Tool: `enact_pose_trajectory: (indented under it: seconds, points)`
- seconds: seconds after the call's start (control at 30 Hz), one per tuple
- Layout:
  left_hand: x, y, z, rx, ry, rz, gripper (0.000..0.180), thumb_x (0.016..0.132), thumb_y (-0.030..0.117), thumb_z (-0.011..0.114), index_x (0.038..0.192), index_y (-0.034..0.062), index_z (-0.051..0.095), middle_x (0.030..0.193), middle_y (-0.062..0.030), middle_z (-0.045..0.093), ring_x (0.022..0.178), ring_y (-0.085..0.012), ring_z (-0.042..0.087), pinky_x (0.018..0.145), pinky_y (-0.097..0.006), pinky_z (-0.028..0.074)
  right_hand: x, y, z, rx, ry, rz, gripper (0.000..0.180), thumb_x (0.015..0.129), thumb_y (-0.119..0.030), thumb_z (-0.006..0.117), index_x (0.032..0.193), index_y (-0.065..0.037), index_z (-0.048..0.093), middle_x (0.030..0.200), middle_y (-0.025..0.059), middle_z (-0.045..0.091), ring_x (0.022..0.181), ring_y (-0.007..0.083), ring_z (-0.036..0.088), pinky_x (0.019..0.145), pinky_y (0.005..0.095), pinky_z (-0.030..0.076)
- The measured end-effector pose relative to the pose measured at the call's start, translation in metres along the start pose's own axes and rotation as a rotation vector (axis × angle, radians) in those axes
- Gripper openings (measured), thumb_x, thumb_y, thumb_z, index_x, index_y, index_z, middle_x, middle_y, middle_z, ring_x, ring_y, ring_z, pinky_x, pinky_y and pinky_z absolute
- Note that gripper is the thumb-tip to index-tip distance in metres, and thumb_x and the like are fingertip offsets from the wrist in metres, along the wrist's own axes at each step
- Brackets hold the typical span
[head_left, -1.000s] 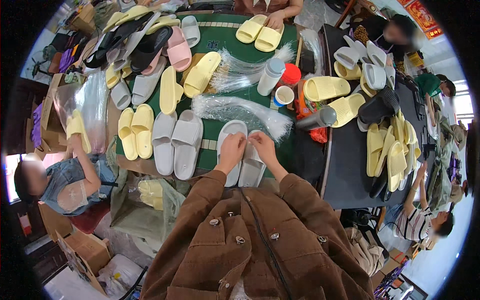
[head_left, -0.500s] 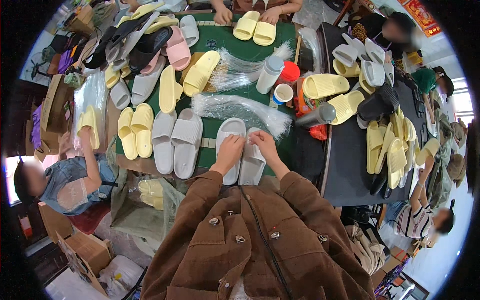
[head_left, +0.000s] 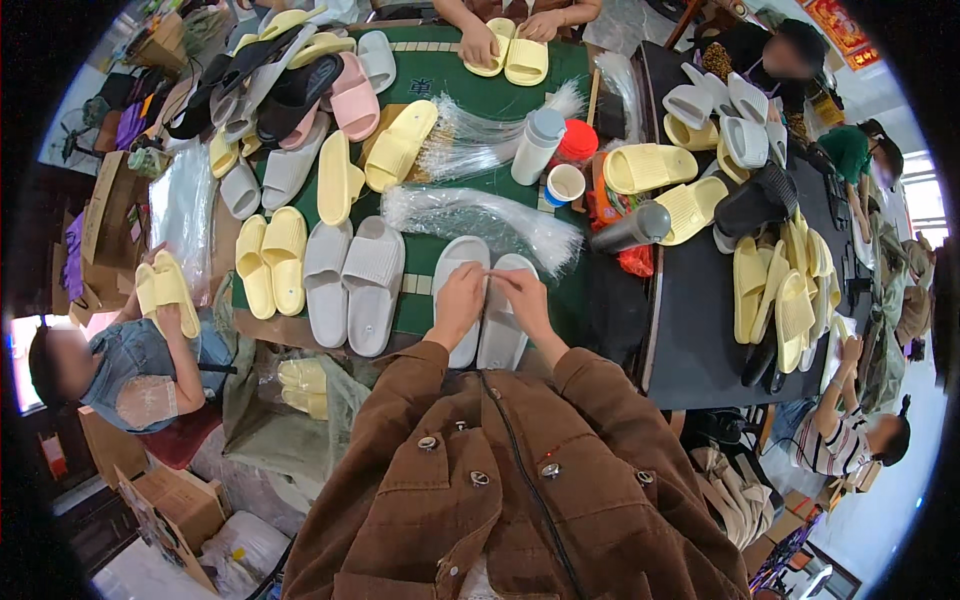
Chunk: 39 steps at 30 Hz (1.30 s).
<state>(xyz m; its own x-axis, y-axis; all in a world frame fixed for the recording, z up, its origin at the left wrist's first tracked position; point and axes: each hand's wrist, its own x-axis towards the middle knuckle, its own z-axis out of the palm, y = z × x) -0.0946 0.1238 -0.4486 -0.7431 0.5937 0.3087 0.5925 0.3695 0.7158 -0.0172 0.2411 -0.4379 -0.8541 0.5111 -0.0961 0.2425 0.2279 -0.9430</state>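
Observation:
A pair of grey slide slippers lies at the table's front edge, the left slipper (head_left: 463,253) and right slipper (head_left: 503,340) side by side. Over the left one my left hand (head_left: 459,301) has its fingers closed near the strap. My right hand (head_left: 522,305) pinches above the right slipper, its fingertips almost meeting the left hand's between the two straps. Whatever is between the fingers is too small to see. Just beyond lies a bundle of thin clear plastic strands (head_left: 480,222). Another grey pair (head_left: 355,285) rests to my left, beside a yellow pair (head_left: 272,262).
A grey-white bottle (head_left: 538,147), a paper cup (head_left: 565,185) and a dark tumbler (head_left: 632,230) stand to the right. Slippers are heaped at far left and on the black table (head_left: 690,350). Co-workers handle yellow slippers (head_left: 165,288) at left and across the table.
My right hand has shifted slightly left, bringing its fingertips to my left hand's. The co-worker at left now holds two yellow slippers together; the one opposite has moved a hand onto a slipper.

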Motion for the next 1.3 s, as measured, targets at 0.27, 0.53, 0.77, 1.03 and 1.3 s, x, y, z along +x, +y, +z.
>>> enact_pose_trajectory:
  seconds: [0.27, 0.53, 0.77, 1.03, 1.3]
  points:
    - [-0.007, -0.003, -0.004, 0.081, -0.165, -0.016, 0.008, 0.082, 0.008, 0.05, 0.084, 0.0035, 0.056, 0.078, -0.0121, 0.057, 0.075, -0.0318, 0.055, 0.063, -0.04, 0.044, 0.001, 0.002, 0.003, 0.075, -0.008, 0.096, 0.017, 0.077, -0.011, 0.061, 0.092, -0.003, 0.065, 0.081, 0.0096, 0.063, 0.075, 0.0148, 0.06, 0.068, 0.0262, 0.046]
    - [-0.008, -0.002, -0.006, 0.138, -0.208, -0.008, 0.005, 0.08, 0.01, 0.051, 0.082, 0.0059, 0.055, 0.074, -0.0105, 0.054, 0.073, -0.03, 0.054, 0.062, -0.04, 0.044, -0.001, 0.013, 0.004, -0.122, -0.011, -0.127, 0.018, 0.078, -0.011, 0.06, 0.093, -0.002, 0.064, 0.079, 0.0126, 0.06, 0.072, 0.0242, 0.059, 0.066, 0.0311, 0.045]
    - [-0.009, -0.007, -0.003, 0.213, -0.198, 0.081, 0.007, 0.075, 0.008, 0.055, 0.083, 0.0084, 0.055, 0.072, -0.0077, 0.052, 0.072, -0.0275, 0.054, 0.061, -0.038, 0.044, -0.001, 0.018, 0.009, -0.21, -0.069, -0.186, 0.02, 0.08, -0.01, 0.057, 0.097, -0.005, 0.065, 0.08, 0.0122, 0.058, 0.076, 0.026, 0.056, 0.069, 0.0323, 0.043]
    - [-0.008, -0.004, -0.008, 0.25, -0.242, 0.08, 0.009, 0.074, 0.007, 0.055, 0.083, 0.0084, 0.056, 0.073, -0.0071, 0.05, 0.075, -0.0266, 0.053, 0.064, -0.038, 0.044, 0.002, 0.016, 0.004, -0.187, -0.126, -0.161, 0.019, 0.078, -0.009, 0.057, 0.095, -0.004, 0.064, 0.074, 0.0127, 0.055, 0.07, 0.0274, 0.055, 0.065, 0.0345, 0.043]
    - [-0.008, -0.008, -0.004, 0.299, -0.246, 0.1, 0.006, 0.073, 0.008, 0.056, 0.079, 0.0089, 0.054, 0.073, -0.0072, 0.048, 0.075, -0.0266, 0.052, 0.064, -0.038, 0.042, 0.003, 0.011, 0.007, 0.005, -0.065, -0.119, 0.012, 0.076, -0.004, 0.06, 0.088, 0.001, 0.057, 0.077, 0.0135, 0.057, 0.071, 0.0271, 0.059, 0.064, 0.0312, 0.047]
